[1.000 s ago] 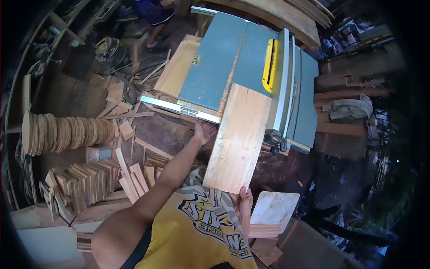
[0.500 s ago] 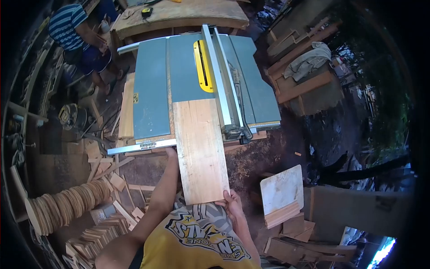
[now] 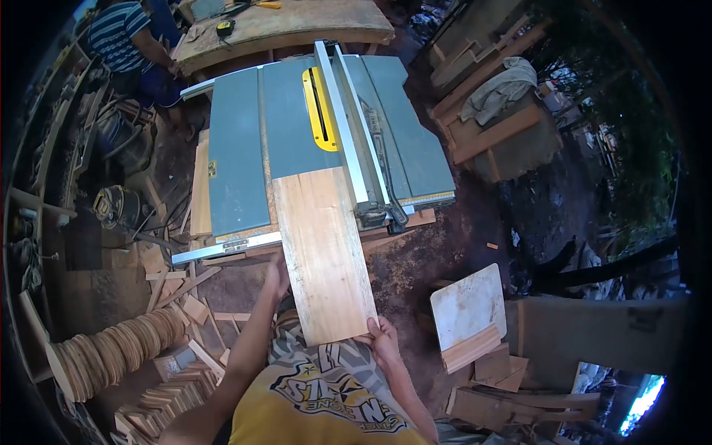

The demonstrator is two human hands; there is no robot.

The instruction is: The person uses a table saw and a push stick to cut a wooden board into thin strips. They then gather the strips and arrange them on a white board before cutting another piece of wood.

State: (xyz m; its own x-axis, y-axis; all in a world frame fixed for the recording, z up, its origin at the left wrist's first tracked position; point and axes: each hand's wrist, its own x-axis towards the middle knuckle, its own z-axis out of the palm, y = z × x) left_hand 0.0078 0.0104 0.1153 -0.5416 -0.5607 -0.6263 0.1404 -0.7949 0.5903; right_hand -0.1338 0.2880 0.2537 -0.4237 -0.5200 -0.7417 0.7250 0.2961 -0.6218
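A wooden board (image 3: 320, 252) rests with its far end on the grey table saw (image 3: 236, 148), left of the metal rip fence (image 3: 348, 126). Its near end reaches back toward my waist. My right hand (image 3: 383, 341) grips the board's near right corner, thumb on top and fingers beneath. Beside the board's left edge, just off the saw's front rail (image 3: 222, 250), is my left hand (image 3: 277, 277); its fingers are mostly hidden by the board. Beyond the board's far end lies the yellow throat plate (image 3: 320, 111) with its dark slot.
A wooden workbench (image 3: 297, 33) with a tape measure (image 3: 225, 29) stands behind the saw. At the upper left is another person (image 3: 122, 41). Wood offcuts (image 3: 167, 397) and a row of round wooden discs (image 3: 115, 348) lie left; a white panel (image 3: 467, 308) stands right.
My left hand has drawn back toward me along the board's left edge. The view has shifted slightly, and the board sits a little more angled to the fence. My right hand keeps its grip.
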